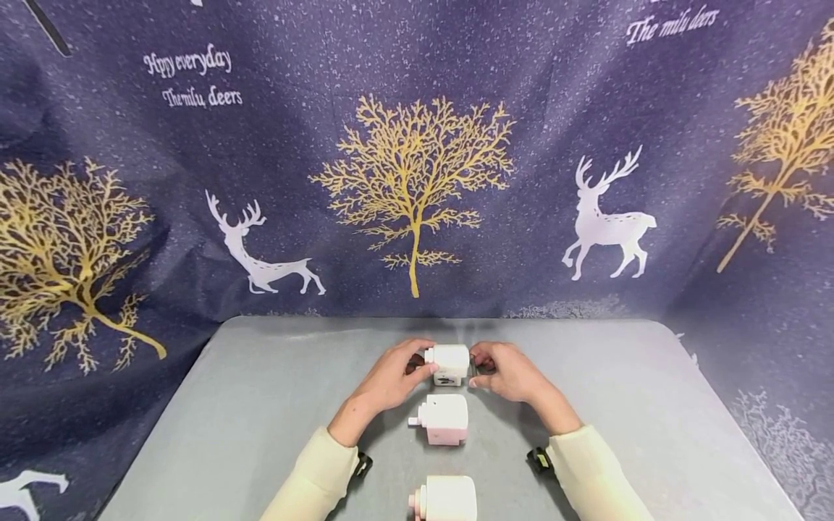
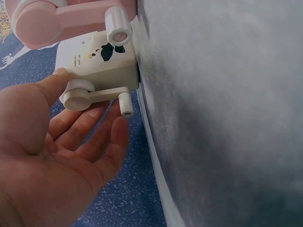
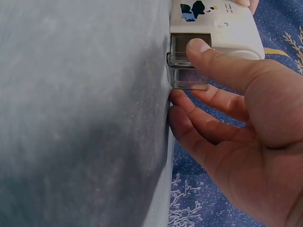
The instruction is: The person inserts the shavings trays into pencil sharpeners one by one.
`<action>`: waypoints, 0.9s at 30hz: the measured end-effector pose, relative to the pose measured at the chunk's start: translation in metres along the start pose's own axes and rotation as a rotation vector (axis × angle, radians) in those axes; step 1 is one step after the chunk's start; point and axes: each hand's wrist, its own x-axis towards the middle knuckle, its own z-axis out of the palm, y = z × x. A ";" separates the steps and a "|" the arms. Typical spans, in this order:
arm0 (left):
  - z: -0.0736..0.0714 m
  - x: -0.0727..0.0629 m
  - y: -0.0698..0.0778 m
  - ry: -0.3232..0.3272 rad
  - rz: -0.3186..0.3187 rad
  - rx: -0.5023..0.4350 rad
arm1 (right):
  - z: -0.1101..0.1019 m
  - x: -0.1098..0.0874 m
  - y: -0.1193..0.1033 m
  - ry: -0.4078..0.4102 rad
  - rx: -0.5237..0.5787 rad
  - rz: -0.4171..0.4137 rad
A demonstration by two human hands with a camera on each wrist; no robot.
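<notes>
A cream-white crank pencil sharpener [image 1: 451, 358] stands near the table's far edge, between both hands. My left hand [image 1: 391, 375] holds it from the crank side, thumb against its front face and fingers behind. In the left wrist view, its crank handle [image 2: 106, 94] faces the palm, and a dark printed picture [image 2: 113, 51] shows on the front. At the other end, my right hand [image 1: 511, 370] pinches the clear smoky shavings drawer [image 3: 190, 79], with the thumb on its near side. The drawer sticks partly out of the sharpener body.
A pink-and-white pencil sharpener [image 1: 446, 420] stands just in front of the held one. Nearer the front is another white sharpener [image 1: 451, 498] with a pinkish crank. The grey table [image 1: 247, 420] meets a dark blue curtain [image 1: 417, 43] with deer and trees.
</notes>
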 end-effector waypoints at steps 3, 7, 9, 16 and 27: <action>0.000 0.000 0.000 -0.005 -0.005 -0.003 | 0.001 0.000 -0.001 0.005 0.000 -0.003; 0.000 0.000 0.000 -0.004 -0.009 -0.006 | 0.002 0.001 -0.002 0.015 0.004 -0.017; 0.000 0.000 0.000 -0.001 -0.006 -0.007 | 0.003 0.002 -0.003 0.018 0.012 -0.018; 0.001 0.000 0.001 0.004 0.003 0.000 | 0.004 0.003 -0.003 0.010 0.045 -0.023; 0.000 0.000 0.003 0.003 0.013 -0.004 | 0.008 0.006 -0.007 0.012 0.050 -0.021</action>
